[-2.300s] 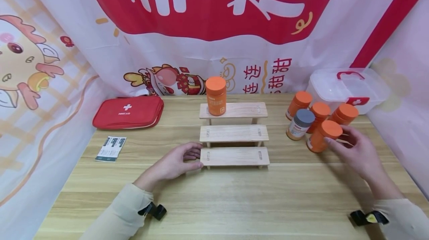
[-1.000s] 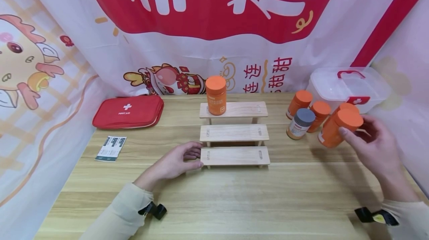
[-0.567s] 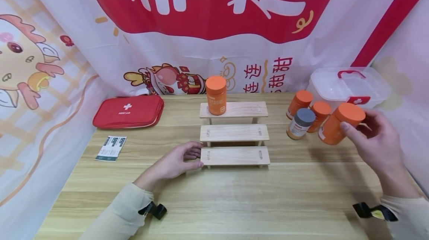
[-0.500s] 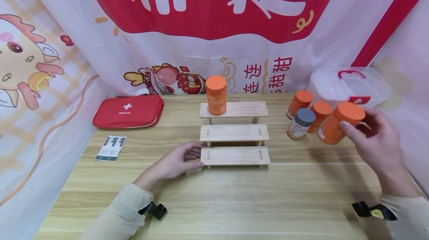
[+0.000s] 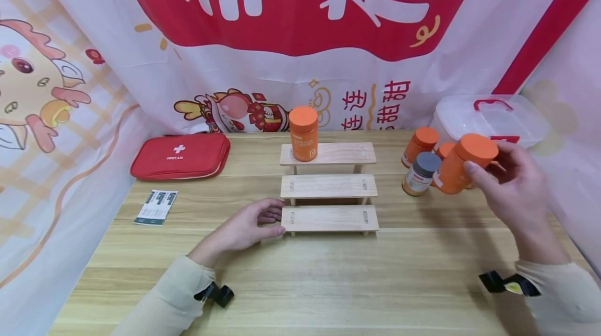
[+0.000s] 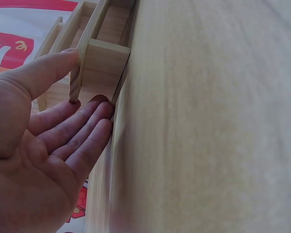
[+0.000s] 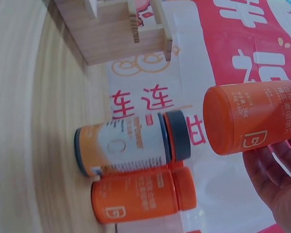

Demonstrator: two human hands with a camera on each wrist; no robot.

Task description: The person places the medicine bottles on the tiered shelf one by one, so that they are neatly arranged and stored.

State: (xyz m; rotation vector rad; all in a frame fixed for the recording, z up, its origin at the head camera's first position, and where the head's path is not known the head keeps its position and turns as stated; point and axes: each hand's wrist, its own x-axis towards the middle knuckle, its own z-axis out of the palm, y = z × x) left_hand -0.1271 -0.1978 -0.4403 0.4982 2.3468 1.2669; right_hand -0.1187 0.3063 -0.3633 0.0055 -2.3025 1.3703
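My right hand (image 5: 514, 190) grips an orange vitamin bottle (image 5: 453, 171), raised and tilted in the air beside the other bottles. The right wrist view shows its base and white print, with the hand (image 7: 286, 182) around its cap end, partly cut off. My left hand (image 5: 246, 225) is at the left end of the lowest step of a wooden three-step rack (image 5: 328, 218). In the left wrist view, its thumb and index fingertip touch opposite corners of the board's end, fingers nearly straight. Another orange bottle (image 5: 304, 135) stands upright on the top step's left side.
A grey-capped bottle (image 5: 421, 174) and orange bottles (image 5: 419, 145) stand at the right, some partly hidden behind the raised one. Behind them is a clear box (image 5: 469, 117) with a red handle. A red first-aid pouch (image 5: 180, 156) and a printed card (image 5: 156, 207) lie at the left.
My right hand has lifted the orange bottle from the table, carried it rightward, then back left and higher over its neighbours. My left hand has stayed at the rack.
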